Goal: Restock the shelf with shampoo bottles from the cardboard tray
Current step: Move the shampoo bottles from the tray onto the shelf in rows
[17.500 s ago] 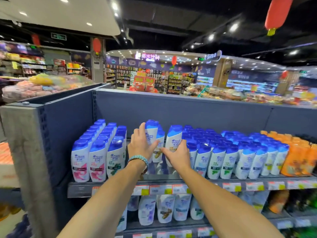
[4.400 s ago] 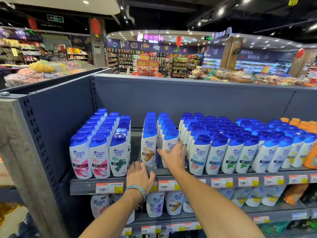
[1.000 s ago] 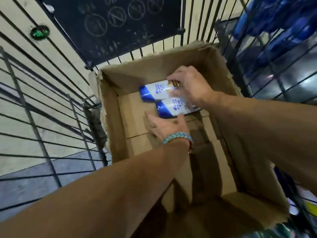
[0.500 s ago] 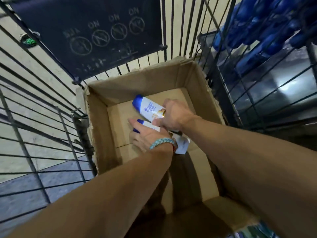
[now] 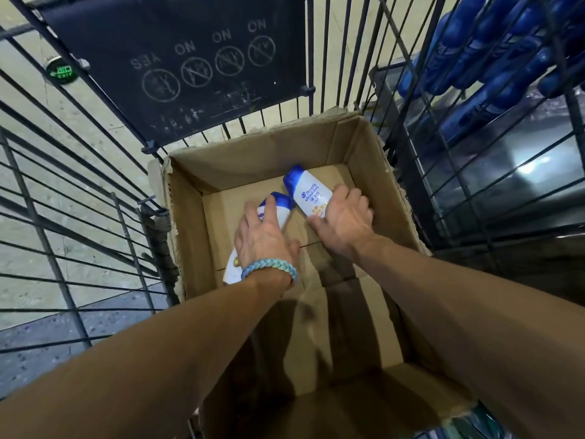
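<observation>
Both hands are down inside the cardboard tray (image 5: 253, 160), which sits in a wire cart (image 5: 95, 191). Two bottles are in the tray, side by side, with their blue caps pointing away from the person.

The left hand (image 5: 264, 239), with a blue bracelet (image 5: 269, 269) on its wrist, lies on top of the first shampoo bottle (image 5: 280, 202). Its fingers and thumb bend around the bottle, which sticks out past both ends of the hand.

The right hand (image 5: 343, 220) holds the bottom end of the second shampoo bottle (image 5: 305, 191), thumb on one side and fingers on the other. The two bottles nearly touch at the caps.

Past the cart's bars, on the right, are many blue bottles (image 5: 474, 58) on a shelf (image 5: 512, 160).
</observation>
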`<state>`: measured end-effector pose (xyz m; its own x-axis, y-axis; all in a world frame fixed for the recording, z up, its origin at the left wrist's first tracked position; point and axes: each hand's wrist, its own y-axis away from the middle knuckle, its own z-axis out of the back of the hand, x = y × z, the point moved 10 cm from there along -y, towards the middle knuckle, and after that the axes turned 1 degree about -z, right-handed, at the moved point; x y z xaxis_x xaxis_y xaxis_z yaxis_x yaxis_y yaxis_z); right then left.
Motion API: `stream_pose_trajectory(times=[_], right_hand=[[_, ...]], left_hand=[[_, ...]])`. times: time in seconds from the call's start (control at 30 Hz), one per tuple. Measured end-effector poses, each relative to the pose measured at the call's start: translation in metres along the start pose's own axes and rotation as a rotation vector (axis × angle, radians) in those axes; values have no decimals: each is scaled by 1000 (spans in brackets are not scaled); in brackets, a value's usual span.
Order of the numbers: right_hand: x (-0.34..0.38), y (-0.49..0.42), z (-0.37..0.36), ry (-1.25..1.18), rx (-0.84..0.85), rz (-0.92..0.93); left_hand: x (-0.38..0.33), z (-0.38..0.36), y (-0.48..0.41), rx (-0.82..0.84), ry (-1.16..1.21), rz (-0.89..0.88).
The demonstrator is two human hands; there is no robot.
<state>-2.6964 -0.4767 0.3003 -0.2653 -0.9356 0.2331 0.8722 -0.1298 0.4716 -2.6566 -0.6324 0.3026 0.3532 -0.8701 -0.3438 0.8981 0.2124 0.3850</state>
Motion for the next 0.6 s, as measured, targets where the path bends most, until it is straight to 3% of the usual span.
stream_pose_trajectory(times=[0.2, 0.33, 0.6], right_hand=[[0, -6, -4, 45, 20, -27], [-5, 7, 3, -175, -67, -93], [28, 85, 97, -641, -315, -66]], left_hand=[[17, 9, -8, 36, -74, 59], [22, 34, -2, -27, 48, 49], [-47, 151, 38, -214, 148, -226]])
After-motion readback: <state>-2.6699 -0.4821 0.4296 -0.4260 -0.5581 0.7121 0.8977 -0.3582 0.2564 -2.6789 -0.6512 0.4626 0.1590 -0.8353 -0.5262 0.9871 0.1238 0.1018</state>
